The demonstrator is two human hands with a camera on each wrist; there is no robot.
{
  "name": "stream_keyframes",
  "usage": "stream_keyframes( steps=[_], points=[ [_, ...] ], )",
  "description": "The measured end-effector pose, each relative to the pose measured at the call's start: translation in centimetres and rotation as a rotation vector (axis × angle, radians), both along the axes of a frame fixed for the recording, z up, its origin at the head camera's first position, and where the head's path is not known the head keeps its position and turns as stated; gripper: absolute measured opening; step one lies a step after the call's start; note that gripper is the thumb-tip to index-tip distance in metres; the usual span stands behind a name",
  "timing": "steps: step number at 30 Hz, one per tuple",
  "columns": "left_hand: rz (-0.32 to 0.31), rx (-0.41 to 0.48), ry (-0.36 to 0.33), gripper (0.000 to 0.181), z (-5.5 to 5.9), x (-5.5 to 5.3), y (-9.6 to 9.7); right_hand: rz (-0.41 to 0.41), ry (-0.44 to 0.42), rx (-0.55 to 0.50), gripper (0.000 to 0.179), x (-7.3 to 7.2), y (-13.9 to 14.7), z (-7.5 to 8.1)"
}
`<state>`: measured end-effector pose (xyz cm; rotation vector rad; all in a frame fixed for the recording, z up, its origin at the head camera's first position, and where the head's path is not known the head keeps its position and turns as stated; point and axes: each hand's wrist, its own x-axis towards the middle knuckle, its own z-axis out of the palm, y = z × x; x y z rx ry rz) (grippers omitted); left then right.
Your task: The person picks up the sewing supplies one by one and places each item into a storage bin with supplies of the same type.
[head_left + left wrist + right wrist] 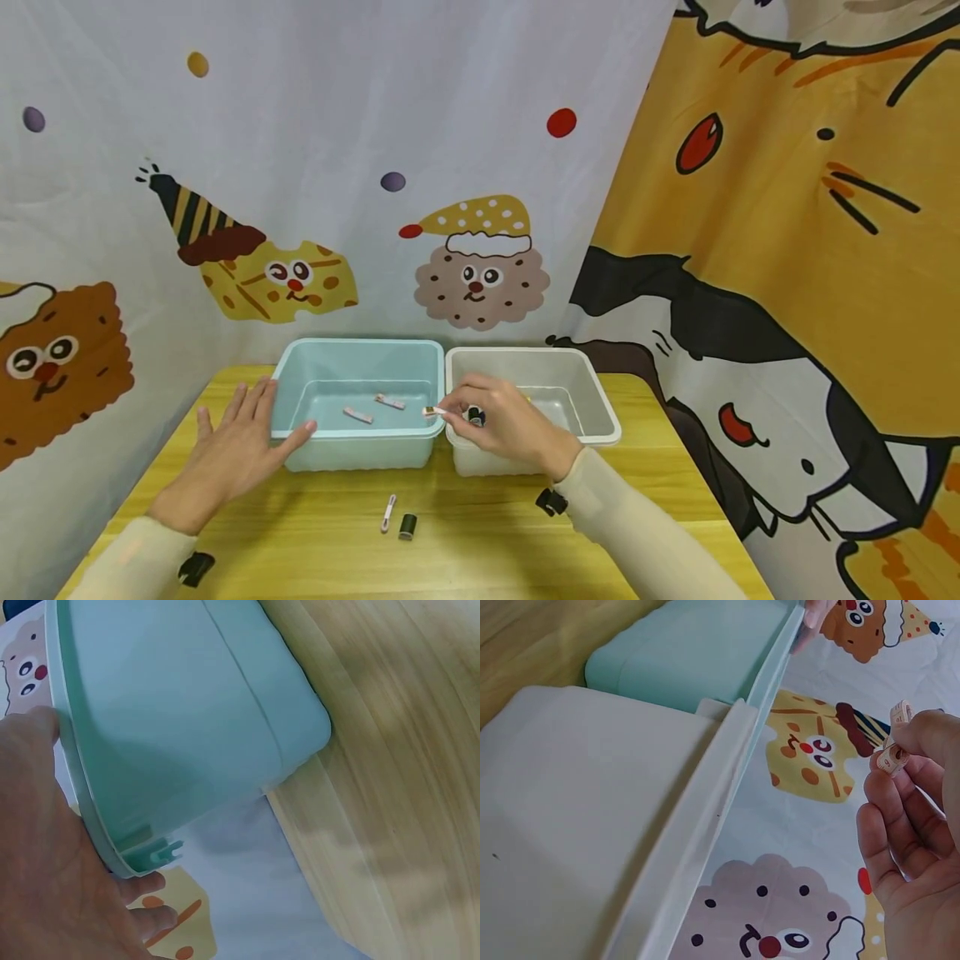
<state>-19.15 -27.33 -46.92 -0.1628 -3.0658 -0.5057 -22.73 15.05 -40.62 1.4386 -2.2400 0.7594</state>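
Note:
Between thumb and fingertips, my right hand pinches a small folded measuring tape with printed marks. It is held over the right end of the light blue bin, near the rim of the white bin. Two similar pale folded strips lie inside the blue bin, a left strip and a right strip. My left hand is spread at the blue bin's left end, its thumb on the rim. Dark spools show in the white bin, partly hidden by my right hand.
In front of the bins, another pale strip and a dark thread spool lie on the wooden table. The bins stand side by side at the table's back, close to a printed curtain.

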Motion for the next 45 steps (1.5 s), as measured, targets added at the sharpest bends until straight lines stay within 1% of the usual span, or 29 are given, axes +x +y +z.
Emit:
stream_keyframes(
  steps=[6, 12, 22, 33, 45],
  points=[
    [0.0, 0.009, -0.002, 0.121, 0.0, 0.1, -0.1, 0.014, 0.023, -0.013, 0.008, -1.1, -0.8, 0.7],
    [-0.001, 0.009, -0.002, 0.122, -0.2, -0.1, -0.1, -0.01, 0.029, -0.003, 0.007, -1.9, -1.3, 1.0],
    [0.005, 0.025, -0.012, 0.123, -0.4, 0.1, -0.2, -0.032, 0.033, 0.013, 0.004, -3.0, -2.6, 1.5],
    [0.001, 0.02, -0.017, 0.123, -0.3, -0.1, -0.1, -0.084, -0.031, 0.05, 0.008, -4.1, -3.7, 1.7],
    [0.0, 0.017, -0.011, 0.123, -0.3, 0.0, -0.1, -0.114, -0.087, 0.075, 0.009, -5.5, -5.6, 1.8]
  ],
)
